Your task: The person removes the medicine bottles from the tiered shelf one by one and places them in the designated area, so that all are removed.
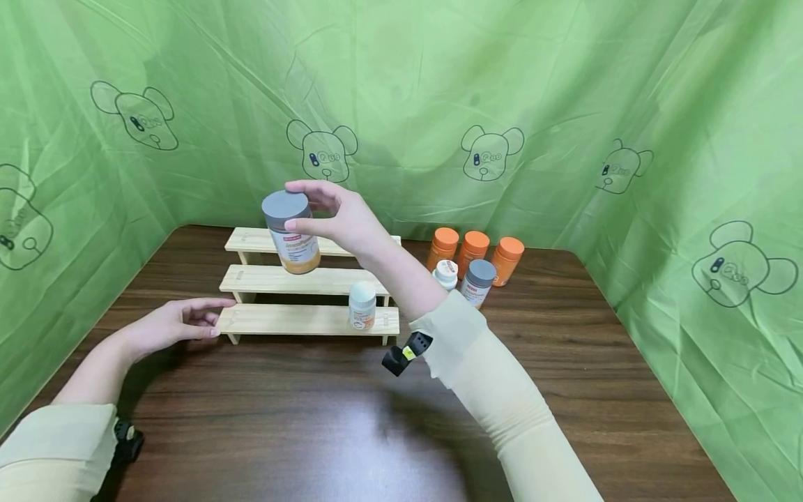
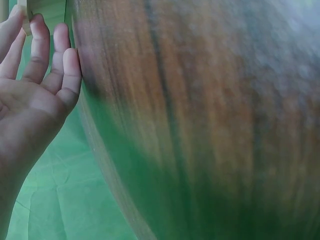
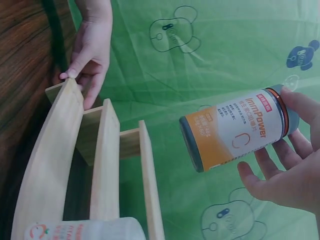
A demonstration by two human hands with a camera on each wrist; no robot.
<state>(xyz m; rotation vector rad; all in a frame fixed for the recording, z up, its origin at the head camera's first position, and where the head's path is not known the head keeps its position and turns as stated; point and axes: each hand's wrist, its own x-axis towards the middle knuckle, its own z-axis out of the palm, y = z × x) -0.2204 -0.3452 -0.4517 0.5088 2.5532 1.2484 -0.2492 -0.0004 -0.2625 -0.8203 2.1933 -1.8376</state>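
My right hand (image 1: 351, 222) grips a supplement jar (image 1: 296, 249) by its grey lid, thumb on one side and fingers on the other. The jar has a white and orange label and is held over the upper steps of a three-step wooden display rack (image 1: 282, 320). In the right wrist view the jar (image 3: 235, 129) appears apart from the boards. My left hand (image 1: 164, 325) pinches the left end of the rack's lowest step between thumb and fingers. On that step's right end stands a small white bottle (image 1: 362, 305).
Right of the rack stand several orange bottles (image 1: 475, 244), a white bottle (image 1: 445, 273) and a second grey-lidded jar (image 1: 478, 282). They sit on a dark wood table (image 1: 282, 432), beside my right forearm. A green curtain (image 1: 408, 84) encloses the back and sides.
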